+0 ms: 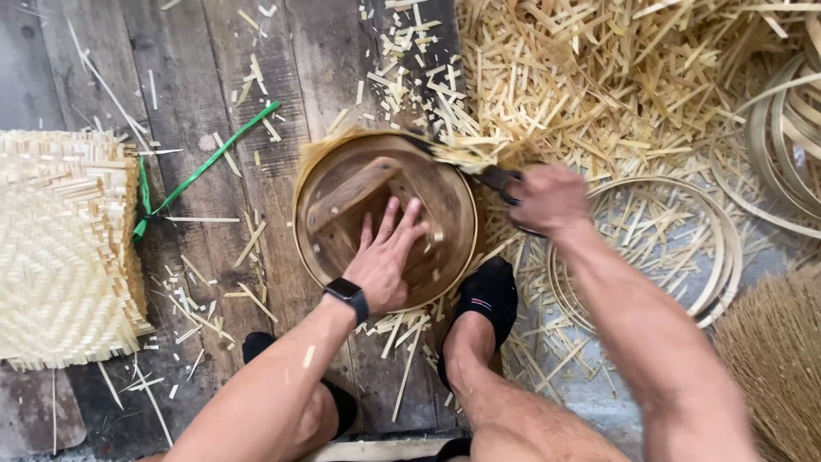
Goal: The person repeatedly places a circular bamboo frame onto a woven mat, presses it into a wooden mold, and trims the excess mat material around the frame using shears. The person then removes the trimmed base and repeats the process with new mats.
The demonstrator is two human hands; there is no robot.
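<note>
I see the left hand (pixel 386 257) flat, fingers spread, pressing on a wooden block (pixel 359 201) inside the round bamboo frame (pixel 385 218). The frame lies flat on the plank floor (pixel 214 85), open face up, right in front of my feet. The block's long axis runs diagonal, lower left to upper right. A black watch (pixel 347 295) sits on the left wrist. My right hand (pixel 547 198) is closed tight round dark-handled shears (pixel 496 178) at the frame's upper right rim; the blades point left and slightly up into the protruding strips there, blurred, so I can't tell how far the blades gape. A black slipper (pixel 487 295) touches the frame's lower right edge. Woven mat stack (pixel 64 248) sits far left, green strap (pixel 201 171) beside it. Loose bamboo hoops (pixel 718 257) and a heap of offcuts (pixel 599 77) lie right.
</note>
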